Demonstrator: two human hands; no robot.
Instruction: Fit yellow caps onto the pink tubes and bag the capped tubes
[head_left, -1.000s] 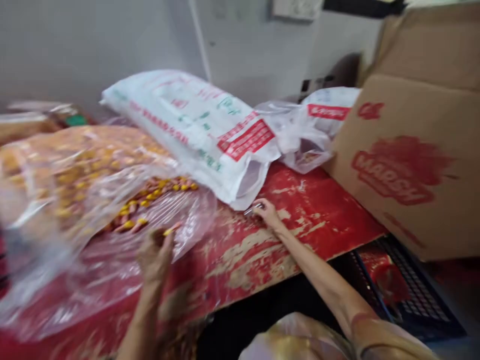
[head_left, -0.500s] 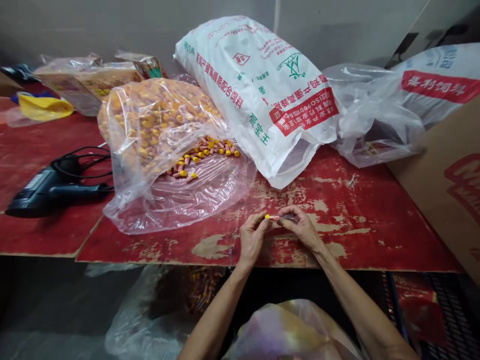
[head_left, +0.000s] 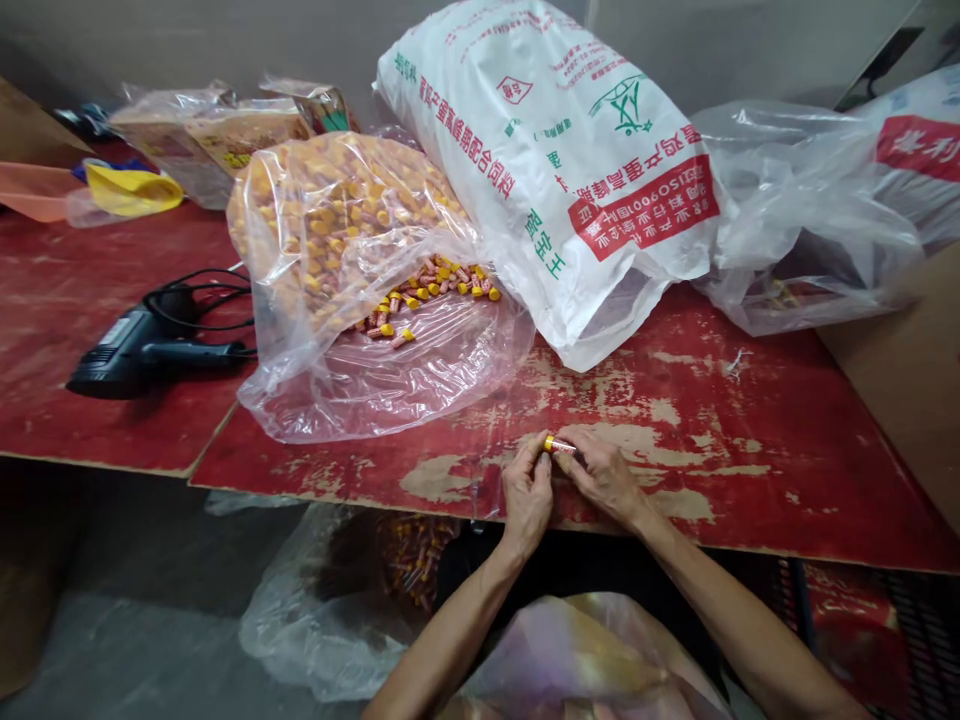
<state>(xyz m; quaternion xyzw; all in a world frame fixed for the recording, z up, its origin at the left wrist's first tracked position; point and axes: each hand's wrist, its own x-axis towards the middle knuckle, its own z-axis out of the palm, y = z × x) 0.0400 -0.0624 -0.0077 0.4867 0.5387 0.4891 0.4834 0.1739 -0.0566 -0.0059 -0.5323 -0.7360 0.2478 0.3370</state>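
A small tube with a yellow cap and a pink-and-white printed body [head_left: 561, 446] lies between my two hands, just above the table's front edge. My left hand [head_left: 528, 492] pinches it at the yellow cap end. At the other end, the fingers of my right hand [head_left: 606, 476] are closed on the body, and they hide its far tip. Many similar yellow-capped tubes [head_left: 409, 298] fill a clear plastic bag [head_left: 360, 400] to the left, some spilling toward its open mouth.
A large white printed sack [head_left: 547, 180] leans behind the red worn table [head_left: 750, 470]. On the left lies a dark heat gun [head_left: 150, 350] with its coiled cord. Another clear bag [head_left: 817, 240] sits at right. Below the table edge, a plastic bag [head_left: 315, 620] holds more small tubes [head_left: 416, 555].
The view has shifted, so the table things appear farther right. My hands have come closer together around the tube, which now tilts down toward my right hand.
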